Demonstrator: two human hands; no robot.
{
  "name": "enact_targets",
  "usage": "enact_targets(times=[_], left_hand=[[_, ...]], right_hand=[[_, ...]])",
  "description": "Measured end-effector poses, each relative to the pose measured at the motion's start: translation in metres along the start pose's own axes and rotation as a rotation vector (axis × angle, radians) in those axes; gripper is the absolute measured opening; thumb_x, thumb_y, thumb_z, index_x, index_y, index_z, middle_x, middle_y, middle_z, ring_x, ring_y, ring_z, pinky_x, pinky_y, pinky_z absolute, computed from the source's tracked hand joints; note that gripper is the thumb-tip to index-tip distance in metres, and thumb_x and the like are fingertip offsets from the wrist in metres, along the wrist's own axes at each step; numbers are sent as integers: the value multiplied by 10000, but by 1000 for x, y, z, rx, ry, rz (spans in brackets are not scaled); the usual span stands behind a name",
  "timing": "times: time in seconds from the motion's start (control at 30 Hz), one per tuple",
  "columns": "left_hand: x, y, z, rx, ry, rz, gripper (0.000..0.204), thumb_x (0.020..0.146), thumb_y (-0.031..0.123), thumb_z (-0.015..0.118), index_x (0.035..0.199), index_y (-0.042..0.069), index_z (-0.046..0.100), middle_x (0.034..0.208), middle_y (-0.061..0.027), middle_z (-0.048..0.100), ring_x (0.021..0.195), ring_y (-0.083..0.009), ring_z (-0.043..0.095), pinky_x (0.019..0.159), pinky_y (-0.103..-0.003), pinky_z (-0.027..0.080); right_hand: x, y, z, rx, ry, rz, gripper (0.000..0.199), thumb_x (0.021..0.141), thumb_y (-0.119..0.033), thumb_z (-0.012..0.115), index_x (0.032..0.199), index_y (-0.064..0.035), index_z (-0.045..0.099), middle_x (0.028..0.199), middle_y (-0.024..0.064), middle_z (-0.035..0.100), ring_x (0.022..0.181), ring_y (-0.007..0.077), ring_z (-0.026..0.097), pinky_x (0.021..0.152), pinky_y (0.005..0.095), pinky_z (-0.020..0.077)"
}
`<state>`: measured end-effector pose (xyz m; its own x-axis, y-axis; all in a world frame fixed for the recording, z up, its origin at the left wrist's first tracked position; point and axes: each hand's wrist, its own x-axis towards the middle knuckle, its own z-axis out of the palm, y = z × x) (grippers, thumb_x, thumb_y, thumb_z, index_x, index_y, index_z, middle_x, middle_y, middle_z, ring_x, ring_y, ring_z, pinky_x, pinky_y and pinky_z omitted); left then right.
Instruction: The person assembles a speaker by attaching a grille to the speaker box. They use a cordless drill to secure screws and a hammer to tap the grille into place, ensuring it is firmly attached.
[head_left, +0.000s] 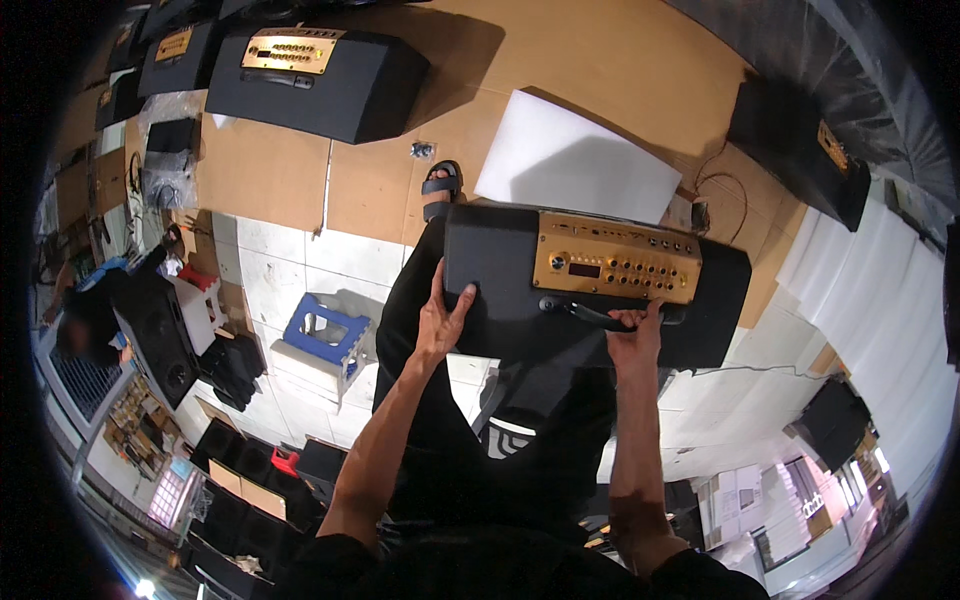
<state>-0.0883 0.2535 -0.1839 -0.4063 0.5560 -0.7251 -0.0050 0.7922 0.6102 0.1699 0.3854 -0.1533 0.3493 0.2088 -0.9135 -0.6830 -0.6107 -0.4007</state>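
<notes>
While seen from above in the head view, held up in front of the body over dark trousers: a black speaker cabinet (500,290) with a gold control panel (615,268) facing upward, long side running left to right. Left hand (442,318) laid flat on the cabinet's black top near its left end, fingers spread and reaching up over the surface, thumb out to the side, pressing rather than wrapping anything. Right hand (634,340) closed on the black carrying handle (598,316) just below the gold panel, fingers curled around it, knuckles toward the camera. Below the cabinet's far edge, a sandalled foot (441,190) on brown cardboard sheets (270,170) covering part of the white-tiled floor. Just beyond the cabinet, a white foam sheet (575,160) lying flat on the cardboard. Farther up, a second black cabinet (330,85) of the same kind with its own gold panel, and more such cabinets lined up at the upper left. At the upper right, another black cabinet (800,150) tilted against dark plastic sheeting. To the left, near the legs, a blue and white plastic stool (320,345) on the tiles, and farther left a black loudspeaker box (155,335) with round drivers. At the far left edge, another person (85,335), blurred.
</notes>
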Motion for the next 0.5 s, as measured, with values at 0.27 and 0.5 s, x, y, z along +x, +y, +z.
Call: enact_targets(times=[0.27,0.5], left_hand=[[72,0,-6,312,22,104,799,850,624,544,1371,27,440,1132,-306,604,1122,-405,574,970,-414,436],[98,-16,-8,322,1,30,802,837,667,520,1367,68,467,1156,-261,616,1113,-413,577,945,-424,457]], right_hand=[[33,42,-10,275,80,139,495,956,-506,435,677,-110,329,556,-15,285,497,151,365,636,371,489],[58,60,9,364,117,175,516,942,-558,402,694,-110,340,559,-9,309,497,169,387,611,397,512]])
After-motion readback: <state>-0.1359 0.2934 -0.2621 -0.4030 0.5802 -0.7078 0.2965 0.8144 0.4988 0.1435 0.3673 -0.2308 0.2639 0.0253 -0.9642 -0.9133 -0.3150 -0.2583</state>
